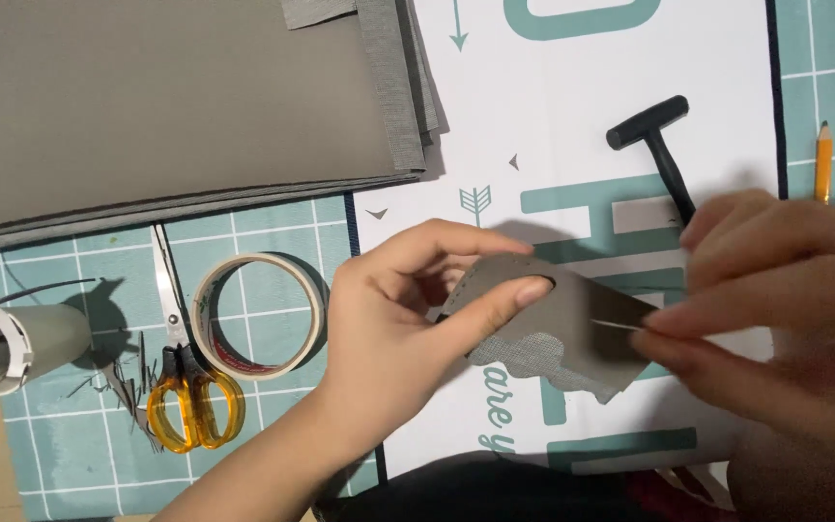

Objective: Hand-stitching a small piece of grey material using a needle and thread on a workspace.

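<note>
Pinching a grey fabric scrap (553, 324) above the desk (572, 116), the left hand (388, 329) grips its left end while the right hand (775, 319) closes its fingers (688, 319) on a thin needle (616, 325) lying across the scrap's right side.

Grey fabric piece (572, 324), orange-handled scissors (186, 387)

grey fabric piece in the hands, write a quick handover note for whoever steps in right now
Left hand pinches the grey fabric piece at its left edge, above the white sheet. Right hand holds a thin needle against the piece. Scissors and tape roll lie on the mat to the left, black tool and pencil above the right hand. Fabric edge is ragged; no stitches can be made out.
</note>
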